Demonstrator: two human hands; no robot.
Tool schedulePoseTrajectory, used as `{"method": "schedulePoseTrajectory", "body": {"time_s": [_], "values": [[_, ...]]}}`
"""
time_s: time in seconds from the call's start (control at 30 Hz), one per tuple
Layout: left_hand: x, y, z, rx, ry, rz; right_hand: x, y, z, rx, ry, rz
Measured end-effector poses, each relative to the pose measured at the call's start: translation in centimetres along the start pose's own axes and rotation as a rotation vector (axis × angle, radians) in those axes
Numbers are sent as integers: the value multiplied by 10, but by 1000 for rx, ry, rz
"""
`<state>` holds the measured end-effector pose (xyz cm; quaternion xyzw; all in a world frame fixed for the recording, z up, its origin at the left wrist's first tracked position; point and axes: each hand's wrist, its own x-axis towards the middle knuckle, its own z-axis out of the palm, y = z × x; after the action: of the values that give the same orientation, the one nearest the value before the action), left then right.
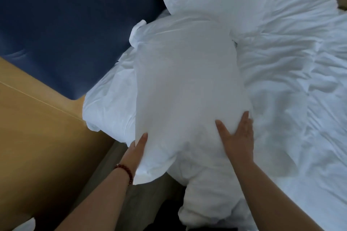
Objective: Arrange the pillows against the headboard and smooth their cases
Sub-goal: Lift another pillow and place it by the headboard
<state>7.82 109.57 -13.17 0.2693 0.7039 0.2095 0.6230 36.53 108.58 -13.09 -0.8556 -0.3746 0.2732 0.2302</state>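
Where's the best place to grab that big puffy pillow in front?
Probably take the pillow by its near end, from the bedside, on both sides. It runs lengthwise away toward the headboard, so that end is closest; the left hand holds it there and the right hand presses flat.

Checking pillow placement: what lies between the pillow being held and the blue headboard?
In the head view, rumpled white bedding fills the gap between the held pillow and the blue headboard.
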Motion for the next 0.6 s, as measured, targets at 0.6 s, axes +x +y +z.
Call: {"method": "schedulePoseTrajectory", "body": {"time_s": [0.6], "values": [[-115,54,44,-235,282,251,-87,25,-23,208,66,-510]]}}
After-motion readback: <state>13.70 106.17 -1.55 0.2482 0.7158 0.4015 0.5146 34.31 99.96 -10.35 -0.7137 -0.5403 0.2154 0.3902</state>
